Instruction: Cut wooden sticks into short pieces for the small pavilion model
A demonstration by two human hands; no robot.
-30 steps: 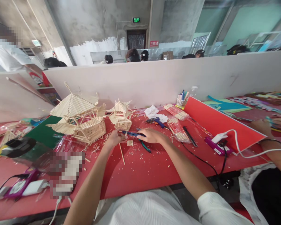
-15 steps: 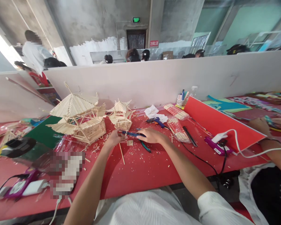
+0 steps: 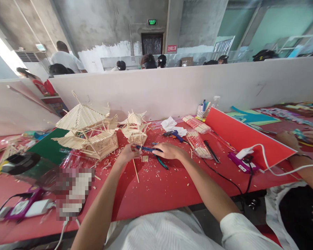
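Note:
My right hand (image 3: 169, 151) is closed round the handles of blue cutters (image 3: 146, 148), whose jaws point left. My left hand (image 3: 128, 152) pinches something small at those jaws; I cannot make out what. Both hands rest low over the red table (image 3: 156, 191), just in front of a small stick pavilion model (image 3: 134, 132). A short bundle of cut sticks (image 3: 145, 158) lies under the cutters. One long stick (image 3: 136, 171) lies on the table below my left hand. Teal-handled pliers (image 3: 161, 163) lie beside my right wrist.
A larger stick pavilion (image 3: 88, 132) stands at left on a green mat (image 3: 48, 147). Packets of sticks (image 3: 198, 144), a blue glue gun (image 3: 174, 134), a purple glue gun (image 3: 241, 163) with cables and a raised red board (image 3: 246, 139) lie at right. Another person's arm (image 3: 306, 170) is far right.
My hands and the cutters have stayed in place. A person in white in the far left background has walked further away.

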